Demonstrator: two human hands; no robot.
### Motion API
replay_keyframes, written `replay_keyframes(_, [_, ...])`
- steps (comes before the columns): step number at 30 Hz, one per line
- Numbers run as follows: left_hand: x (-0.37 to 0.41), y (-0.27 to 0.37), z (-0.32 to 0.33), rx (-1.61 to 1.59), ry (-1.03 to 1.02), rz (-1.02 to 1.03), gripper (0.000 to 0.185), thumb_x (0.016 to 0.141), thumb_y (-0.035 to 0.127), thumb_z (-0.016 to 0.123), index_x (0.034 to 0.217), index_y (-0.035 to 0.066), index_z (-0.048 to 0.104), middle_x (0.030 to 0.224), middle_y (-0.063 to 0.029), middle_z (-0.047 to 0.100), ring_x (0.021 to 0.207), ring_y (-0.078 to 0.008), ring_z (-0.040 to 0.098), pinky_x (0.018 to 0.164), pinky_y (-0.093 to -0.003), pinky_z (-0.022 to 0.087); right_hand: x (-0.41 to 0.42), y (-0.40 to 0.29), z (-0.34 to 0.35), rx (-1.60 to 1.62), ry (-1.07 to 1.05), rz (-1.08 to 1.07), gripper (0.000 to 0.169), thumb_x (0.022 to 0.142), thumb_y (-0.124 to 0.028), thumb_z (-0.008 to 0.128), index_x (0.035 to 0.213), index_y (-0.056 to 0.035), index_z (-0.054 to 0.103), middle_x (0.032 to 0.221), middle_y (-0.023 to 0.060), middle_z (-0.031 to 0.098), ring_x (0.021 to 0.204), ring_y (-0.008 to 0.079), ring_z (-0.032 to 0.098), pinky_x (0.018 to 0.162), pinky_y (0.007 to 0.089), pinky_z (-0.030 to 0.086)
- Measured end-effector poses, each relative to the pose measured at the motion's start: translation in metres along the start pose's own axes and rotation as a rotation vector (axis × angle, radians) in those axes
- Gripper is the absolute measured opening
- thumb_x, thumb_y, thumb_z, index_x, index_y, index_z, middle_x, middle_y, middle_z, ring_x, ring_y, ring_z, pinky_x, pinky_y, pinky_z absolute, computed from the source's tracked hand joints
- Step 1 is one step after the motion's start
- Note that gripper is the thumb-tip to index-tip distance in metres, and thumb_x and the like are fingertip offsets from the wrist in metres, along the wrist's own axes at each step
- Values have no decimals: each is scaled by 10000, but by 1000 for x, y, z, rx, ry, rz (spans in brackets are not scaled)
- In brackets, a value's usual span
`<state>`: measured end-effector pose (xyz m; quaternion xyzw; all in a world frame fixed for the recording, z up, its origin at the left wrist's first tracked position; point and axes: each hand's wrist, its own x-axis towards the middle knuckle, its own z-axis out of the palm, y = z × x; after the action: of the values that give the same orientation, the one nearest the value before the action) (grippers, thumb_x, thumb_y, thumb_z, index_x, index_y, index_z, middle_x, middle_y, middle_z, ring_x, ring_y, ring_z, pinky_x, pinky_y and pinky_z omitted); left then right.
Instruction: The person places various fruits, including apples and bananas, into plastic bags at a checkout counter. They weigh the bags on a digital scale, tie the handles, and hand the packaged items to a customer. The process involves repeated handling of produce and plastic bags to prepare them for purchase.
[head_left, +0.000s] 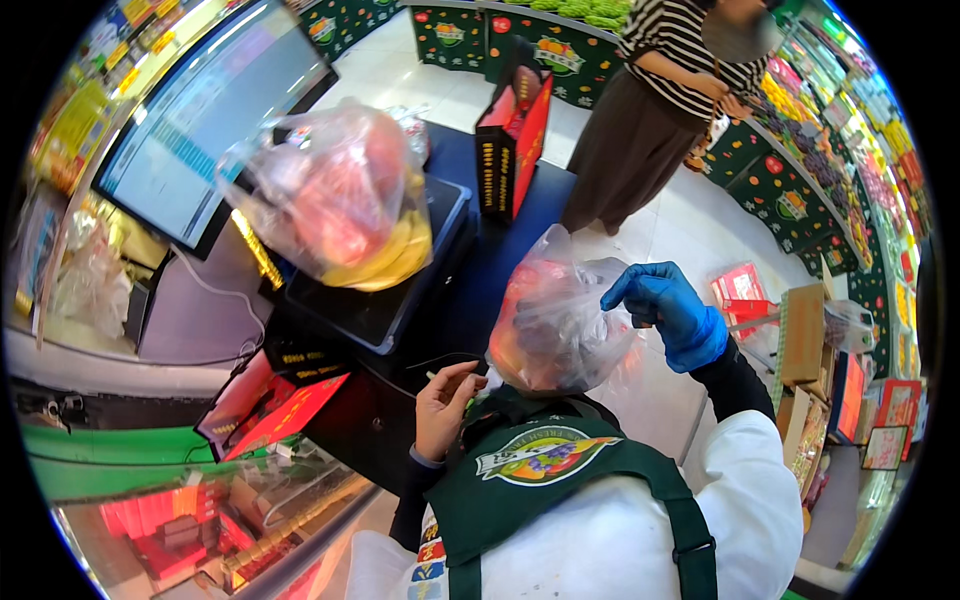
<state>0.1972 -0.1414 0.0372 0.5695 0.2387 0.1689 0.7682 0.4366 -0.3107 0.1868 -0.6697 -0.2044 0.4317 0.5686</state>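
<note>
Before my chest is a clear plastic bag (559, 326) with red and yellow fruit and something dark inside. My right hand (667, 319), in a blue glove, has its fingers curled on the bag's loose film at the right. Bare and half curled, my left hand (448, 409) is at the bag's lower left; whether it grips anything is unclear. A small pale thing shows at its fingertips. Farther up, a second clear bag (330, 187) of reddish fruit and yellow bananas (382, 259) rests on the black scale (349, 307), away from both hands.
A monitor (217, 127) stands behind the scale. One red-and-black gift box (514, 142) is on the dark counter (480, 262); another red box (281, 405) lies lower left. Beyond the counter stands a person in a striped top (675, 82). Cardboard boxes (802, 334) are at the right.
</note>
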Motion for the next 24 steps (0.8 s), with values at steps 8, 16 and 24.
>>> replay_keyframes(8, [-32,32,-18,-196,-235,159,291,906,54,446,1179,-37,493,1147,-127,549,1073,-189,519,931,-289,385,31,2,97,-26,-195,97,219,765,-53,457,806,18,659,600,-7,498,497,43,361,473,188,307])
replay_keyframes(16, [-13,33,-17,31,-332,196,432,944,226,390,1286,-38,385,1272,-126,435,1190,-174,390,996,-291,279,54,23,143,-198,-347,71,225,782,-56,454,820,11,665,710,37,604,590,61,473,569,193,404])
replay_keyframes(24, [18,-3,-2,-693,-369,37,748,893,550,318,1398,32,128,1382,-78,297,1279,-208,290,1082,-372,170,72,52,152,-208,-440,31,233,774,-11,457,916,10,640,815,56,622,725,98,545,713,233,455])
